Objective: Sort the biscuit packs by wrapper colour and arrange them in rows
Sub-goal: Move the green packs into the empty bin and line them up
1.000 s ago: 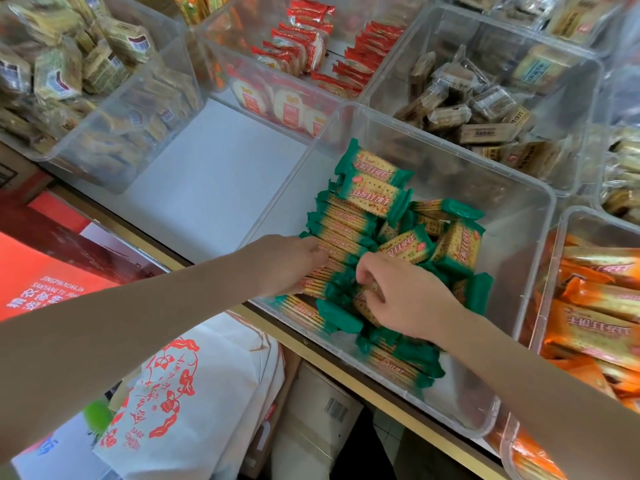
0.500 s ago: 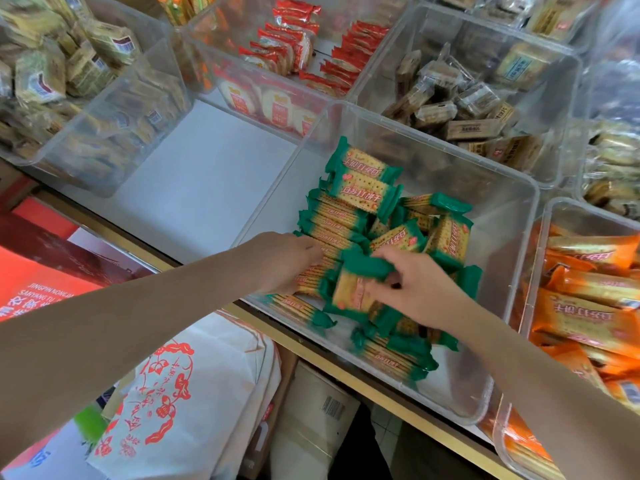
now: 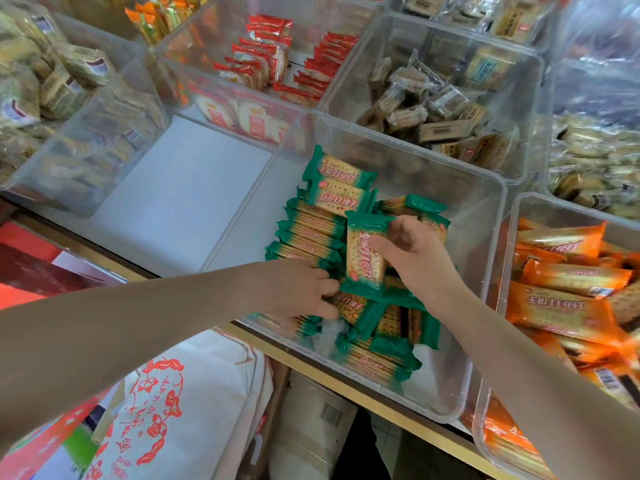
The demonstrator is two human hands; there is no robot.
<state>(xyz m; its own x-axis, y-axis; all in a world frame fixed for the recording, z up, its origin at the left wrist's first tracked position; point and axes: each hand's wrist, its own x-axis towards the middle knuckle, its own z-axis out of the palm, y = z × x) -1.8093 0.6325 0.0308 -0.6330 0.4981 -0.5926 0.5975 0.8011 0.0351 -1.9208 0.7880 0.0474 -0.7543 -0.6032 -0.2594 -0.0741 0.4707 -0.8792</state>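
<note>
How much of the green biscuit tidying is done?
Partly done. A neat row of green packs already stands along the left of the clear bin. The right hand holds one green pack up; the left hand steadies the row. A jumbled pile remains nearer.

Green-wrapped biscuit packs (image 3: pixel 313 233): stacked on edge in a row, bin left | one green pack (image 3: pixel 365 252): upright, raised above loose packs (image 3: pixel 377 362).

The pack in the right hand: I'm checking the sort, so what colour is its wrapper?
Green ends around a clear biscuit window, seen in the head view: the pack held by the right hand.
</note>
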